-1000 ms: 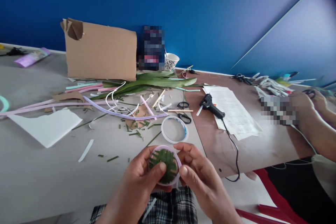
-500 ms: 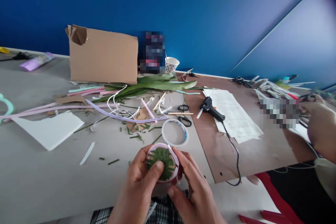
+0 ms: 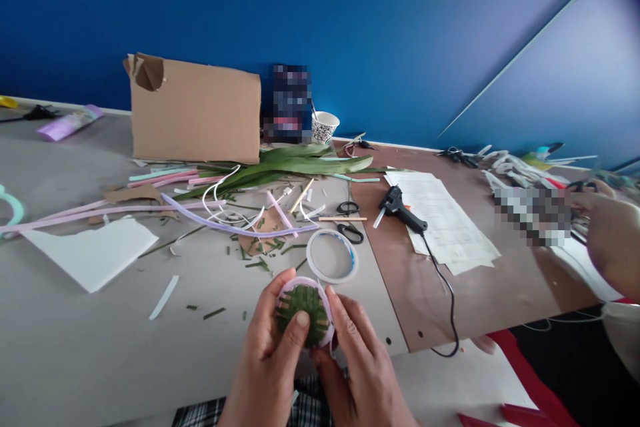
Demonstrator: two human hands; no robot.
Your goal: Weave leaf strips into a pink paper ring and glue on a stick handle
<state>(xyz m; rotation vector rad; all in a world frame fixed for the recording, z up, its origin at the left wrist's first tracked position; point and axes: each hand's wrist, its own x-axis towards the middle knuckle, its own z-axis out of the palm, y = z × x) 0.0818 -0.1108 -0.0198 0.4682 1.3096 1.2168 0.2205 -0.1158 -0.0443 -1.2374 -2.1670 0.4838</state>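
A small round disc [image 3: 313, 303] with a lilac rim is held low in front of me, its face criss-crossed with green leaf strips. My left hand [image 3: 277, 340] closes round its left side, the thumb pressing on the leaf strips. At the right edge, the fingers of my right hand [image 3: 357, 347] press against the rim, and its thumb is tucked below. A thin pale strip hangs from the rim near these fingers. Just beyond the disc lies a white roll of tape [image 3: 313, 260]. The underside of the disc is hidden.
Leaf scraps [image 3: 257, 263], lilac foam strips [image 3: 235, 223] and scissors [image 3: 351, 233] litter the table. Long green leaves [image 3: 300, 161] lie before a cardboard box [image 3: 195, 110]. A corded glue gun [image 3: 400, 207] rests by papers [image 3: 445, 220]. Another person's hand [image 3: 607, 233] is at the right.
The disc has shifted slightly left and turned a little in my hands. My right thumb has moved up close under the disc's lower edge.
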